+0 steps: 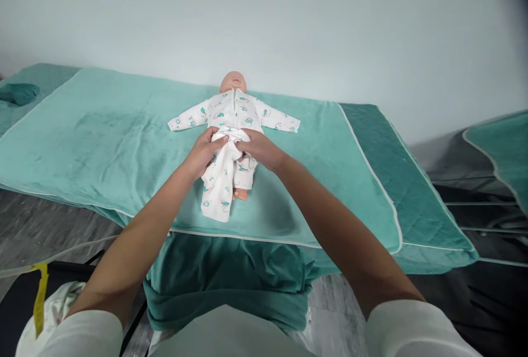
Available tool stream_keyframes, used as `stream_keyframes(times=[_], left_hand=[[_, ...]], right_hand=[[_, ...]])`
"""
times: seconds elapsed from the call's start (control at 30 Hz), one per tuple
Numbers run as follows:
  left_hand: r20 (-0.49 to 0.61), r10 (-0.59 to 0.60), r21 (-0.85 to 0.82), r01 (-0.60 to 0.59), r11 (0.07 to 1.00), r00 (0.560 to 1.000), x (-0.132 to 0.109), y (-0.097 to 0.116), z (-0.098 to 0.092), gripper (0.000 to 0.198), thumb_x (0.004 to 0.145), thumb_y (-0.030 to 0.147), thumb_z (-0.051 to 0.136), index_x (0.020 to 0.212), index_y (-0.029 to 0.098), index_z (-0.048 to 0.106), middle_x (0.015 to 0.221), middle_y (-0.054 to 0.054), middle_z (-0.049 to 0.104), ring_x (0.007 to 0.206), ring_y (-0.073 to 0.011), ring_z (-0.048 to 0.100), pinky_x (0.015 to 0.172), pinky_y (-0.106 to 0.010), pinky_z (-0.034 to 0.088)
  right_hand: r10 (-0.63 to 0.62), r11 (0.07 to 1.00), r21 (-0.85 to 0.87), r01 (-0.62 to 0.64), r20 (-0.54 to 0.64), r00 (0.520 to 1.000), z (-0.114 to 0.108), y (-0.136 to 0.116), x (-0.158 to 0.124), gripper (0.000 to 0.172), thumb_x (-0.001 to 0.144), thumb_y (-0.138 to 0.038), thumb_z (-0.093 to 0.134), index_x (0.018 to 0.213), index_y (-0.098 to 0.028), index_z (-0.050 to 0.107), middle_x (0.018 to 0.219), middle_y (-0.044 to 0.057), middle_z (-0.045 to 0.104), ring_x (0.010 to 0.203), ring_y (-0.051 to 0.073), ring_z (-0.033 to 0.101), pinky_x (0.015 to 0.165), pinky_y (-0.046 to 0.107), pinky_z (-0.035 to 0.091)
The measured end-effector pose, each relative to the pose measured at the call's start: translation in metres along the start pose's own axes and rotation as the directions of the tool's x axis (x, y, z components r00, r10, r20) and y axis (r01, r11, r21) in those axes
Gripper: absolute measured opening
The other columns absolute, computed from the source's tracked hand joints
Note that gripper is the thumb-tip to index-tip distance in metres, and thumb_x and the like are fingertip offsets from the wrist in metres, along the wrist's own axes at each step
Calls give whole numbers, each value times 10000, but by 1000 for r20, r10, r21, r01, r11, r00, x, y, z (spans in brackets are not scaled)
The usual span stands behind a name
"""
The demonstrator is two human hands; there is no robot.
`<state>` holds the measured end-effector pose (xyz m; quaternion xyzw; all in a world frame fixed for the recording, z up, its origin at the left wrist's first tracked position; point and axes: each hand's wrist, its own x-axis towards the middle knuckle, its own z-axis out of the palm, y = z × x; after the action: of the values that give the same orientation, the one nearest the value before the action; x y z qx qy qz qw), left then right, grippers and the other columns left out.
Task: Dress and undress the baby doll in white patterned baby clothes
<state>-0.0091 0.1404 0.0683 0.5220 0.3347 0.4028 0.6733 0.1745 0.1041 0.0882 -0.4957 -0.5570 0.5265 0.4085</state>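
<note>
A baby doll [233, 81] lies on its back on a green cover, its head toward the wall and its arms spread. It wears a white printed top [237, 108] with long sleeves. Over its lower body, white printed baby pants [218, 192] are bunched at the waist. My left hand [206, 150] grips the bunched waist on one side, and my right hand [256, 147] pinches it on the other. One pant leg extends toward me past the doll's feet; a bare foot [241, 194] shows below the other. My hands and the cloth hide the doll's waist.
The bed [103, 126] has a light green cover with white edging over a darker one. A white wall [264, 27] stands behind it. At lower left are a pale cloth [53, 307] and a yellow strap [40, 302]. Green fabric [503, 148] hangs at right.
</note>
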Motion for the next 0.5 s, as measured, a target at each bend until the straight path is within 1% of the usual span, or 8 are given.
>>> stream_keyframes(times=[0.07, 0.13, 0.2, 0.3, 0.33, 0.4, 0.47, 0.5], left_hand=[[-66, -10, 8, 11, 1000, 998, 5, -2, 5, 386, 761, 440, 792, 949, 216, 539, 771, 42, 601, 654, -120, 563, 652, -248, 458], [-83, -11, 51, 16, 999, 996, 8, -4, 9, 354, 794, 451, 753, 953, 232, 524, 709, 53, 572, 602, -126, 540, 625, -254, 444], [-97, 48, 119, -37, 992, 994, 10, -4, 11, 301, 825, 433, 724, 930, 229, 527, 716, 49, 560, 626, -126, 534, 643, -253, 439], [-136, 149, 236, -114, 965, 979, 9, -3, 10, 244, 845, 397, 707, 860, 199, 566, 787, 24, 571, 730, -125, 534, 700, -239, 435], [-131, 146, 253, -109, 961, 981, 8, -3, 8, 245, 846, 405, 707, 866, 191, 588, 811, 15, 588, 755, -130, 539, 709, -238, 435], [-81, 92, 264, -68, 962, 992, 6, 0, 3, 300, 844, 459, 715, 920, 179, 638, 837, 1, 630, 760, -140, 548, 694, -241, 427], [28, 25, 296, -32, 955, 999, 2, 3, -4, 391, 823, 523, 741, 953, 159, 683, 828, -8, 663, 738, -146, 555, 665, -246, 411], [96, -16, 321, -16, 947, 995, 1, 4, -8, 425, 804, 541, 764, 955, 149, 705, 823, -12, 679, 733, -150, 563, 662, -249, 409]], right_hand=[[-43, 997, -61, 49, 93, 995, 4, -2, -3, 242, 802, -408, 730, 775, -198, 613, 646, -15, 623, 631, 145, 548, 626, 278, 448], [-56, 991, -115, 75, 161, 985, 8, -3, -4, 377, 840, -539, 713, 742, -188, 614, 669, 5, 640, 645, 147, 562, 646, 289, 458], [-49, 981, -180, 77, 152, 987, 12, -2, -5, 414, 807, -579, 747, 780, -178, 648, 694, 6, 657, 663, 155, 579, 652, 293, 455], [-21, 973, -231, 30, 40, 999, 15, 2, -3, 394, 707, -499, 850, 870, -171, 707, 753, 3, 692, 735, 173, 609, 697, 299, 459], [6, 980, -198, -6, -2, 1000, 14, 4, -3, 392, 691, -475, 861, 893, -170, 722, 787, 7, 707, 756, 176, 617, 715, 302, 465], [59, 997, -45, -62, -65, 996, 11, 7, -1, 380, 691, -442, 855, 931, -175, 732, 838, 9, 723, 768, 171, 624, 730, 303, 478], [71, 991, 119, -59, -98, 993, 7, 10, 0, 369, 676, -415, 858, 924, -181, 718, 817, -4, 708, 733, 155, 609, 702, 290, 476], [63, 985, 168, -45, -109, 992, 5, 12, 1, 363, 669, -410, 860, 907, -183, 708, 795, -10, 696, 714, 149, 598, 686, 284, 473]])
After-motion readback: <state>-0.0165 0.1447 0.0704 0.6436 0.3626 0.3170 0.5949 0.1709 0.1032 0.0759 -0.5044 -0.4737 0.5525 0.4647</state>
